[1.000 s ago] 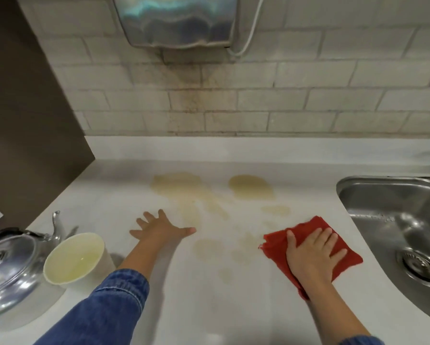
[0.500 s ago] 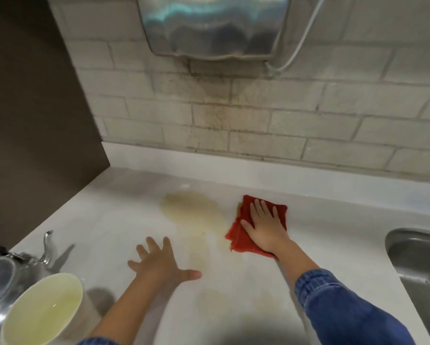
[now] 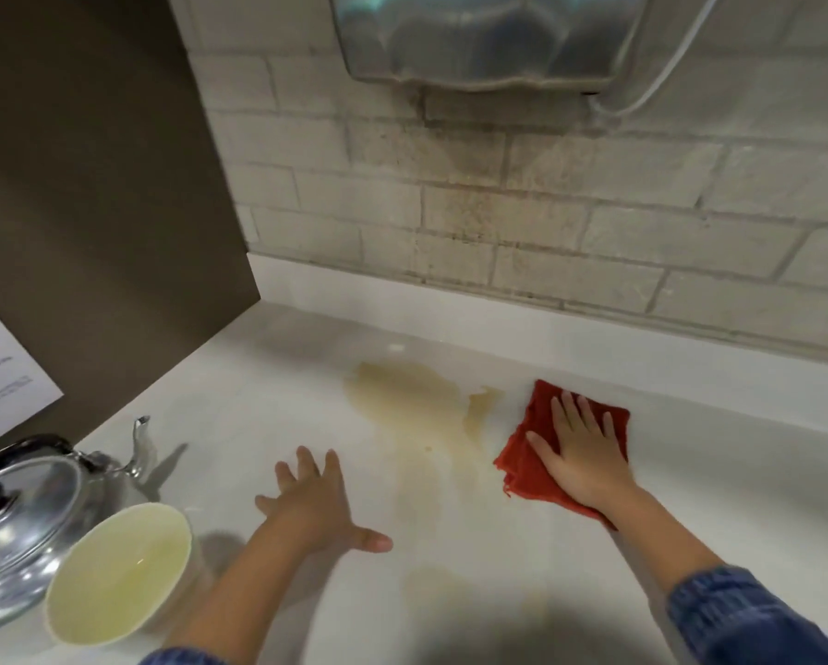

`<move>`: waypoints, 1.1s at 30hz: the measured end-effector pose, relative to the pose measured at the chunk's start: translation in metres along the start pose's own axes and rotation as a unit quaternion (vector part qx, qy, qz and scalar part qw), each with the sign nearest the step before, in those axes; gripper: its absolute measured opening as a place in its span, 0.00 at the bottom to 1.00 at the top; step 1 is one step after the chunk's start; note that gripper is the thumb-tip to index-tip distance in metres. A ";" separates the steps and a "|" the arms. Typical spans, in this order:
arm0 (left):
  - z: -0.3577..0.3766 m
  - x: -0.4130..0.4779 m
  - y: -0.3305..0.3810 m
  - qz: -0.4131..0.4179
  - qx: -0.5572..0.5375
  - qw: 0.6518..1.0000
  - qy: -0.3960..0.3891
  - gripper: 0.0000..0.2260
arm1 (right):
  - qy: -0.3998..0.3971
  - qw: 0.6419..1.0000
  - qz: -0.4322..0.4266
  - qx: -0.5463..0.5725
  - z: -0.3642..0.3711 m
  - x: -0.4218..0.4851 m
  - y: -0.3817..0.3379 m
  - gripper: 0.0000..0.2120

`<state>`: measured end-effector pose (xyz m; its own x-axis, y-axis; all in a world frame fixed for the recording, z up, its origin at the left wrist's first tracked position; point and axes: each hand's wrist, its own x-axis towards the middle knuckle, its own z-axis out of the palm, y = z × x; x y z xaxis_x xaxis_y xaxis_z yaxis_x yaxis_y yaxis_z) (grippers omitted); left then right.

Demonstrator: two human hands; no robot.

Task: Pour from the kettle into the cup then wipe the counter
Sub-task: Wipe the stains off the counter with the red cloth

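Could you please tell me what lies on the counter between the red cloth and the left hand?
In the head view, a tan spill spreads over the counter between the red cloth and the left hand.

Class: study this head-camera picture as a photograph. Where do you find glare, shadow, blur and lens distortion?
Head view: glare spots glint on the kettle lid; a dark shadow falls on the counter at the bottom edge; the left hand looks softly motion-blurred, the right hand on the red cloth sharper; the wide lens makes the brick wall courses slope.
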<state>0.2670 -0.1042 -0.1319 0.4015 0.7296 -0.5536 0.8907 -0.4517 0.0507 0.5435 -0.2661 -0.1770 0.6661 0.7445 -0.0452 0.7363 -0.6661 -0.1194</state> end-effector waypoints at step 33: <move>0.010 0.003 -0.014 -0.010 -0.044 0.999 0.011 0.71 | -0.045 0.924 -0.380 -0.002 0.015 0.059 -0.161 0.40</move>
<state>0.2539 -0.1010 -0.1427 0.3867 0.7504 -0.5361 0.9138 -0.3900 0.1132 0.4631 -0.1143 -0.1755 -0.0560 0.9979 -0.0326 0.9877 0.0505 -0.1479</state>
